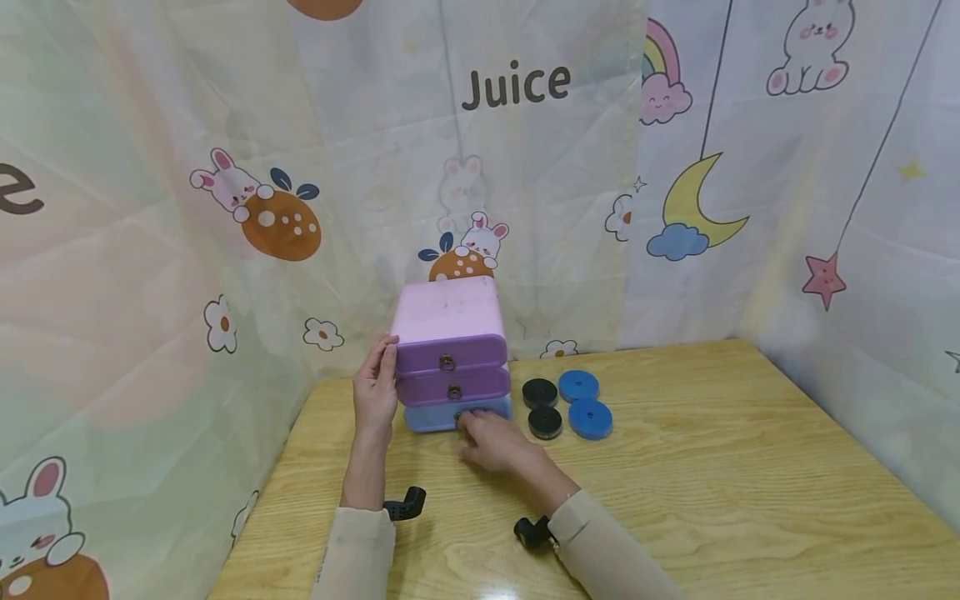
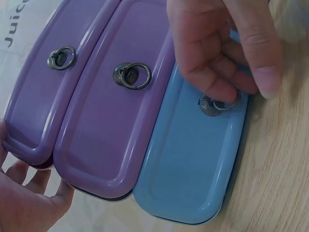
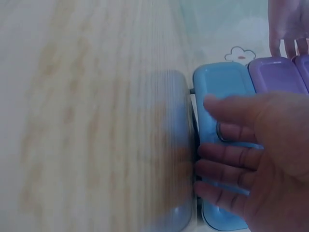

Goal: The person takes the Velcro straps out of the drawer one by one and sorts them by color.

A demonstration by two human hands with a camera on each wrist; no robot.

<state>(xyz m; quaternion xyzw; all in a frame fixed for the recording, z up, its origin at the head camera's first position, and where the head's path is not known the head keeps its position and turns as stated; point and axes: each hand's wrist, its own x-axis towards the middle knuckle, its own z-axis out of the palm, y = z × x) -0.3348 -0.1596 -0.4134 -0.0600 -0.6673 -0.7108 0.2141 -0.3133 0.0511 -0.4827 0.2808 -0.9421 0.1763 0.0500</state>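
A small three-drawer cabinet has a pink top [image 1: 448,310], two purple drawers [image 1: 452,355] [image 2: 108,116] and a blue bottom drawer [image 1: 427,419] [image 3: 224,79]. Every drawer front carries a metal ring pull; all three drawers look closed. My left hand [image 1: 375,396] rests against the cabinet's left side, fingers fairly straight, thumb near the front edge. At the blue drawer, my right hand [image 1: 495,439] [image 3: 270,159] has a fingertip at the ring pull [image 2: 211,105], the thumb apart from it. The hand partly covers that ring, so whether the finger is through it cannot be told.
Two black discs [image 1: 540,393] and two blue discs [image 1: 590,418] lie on the wooden table [image 1: 712,467] just right of the cabinet. A printed cloth [image 1: 375,208] hangs behind and at both sides. Black wrist mounts [image 1: 532,533] stick out from both sleeves.
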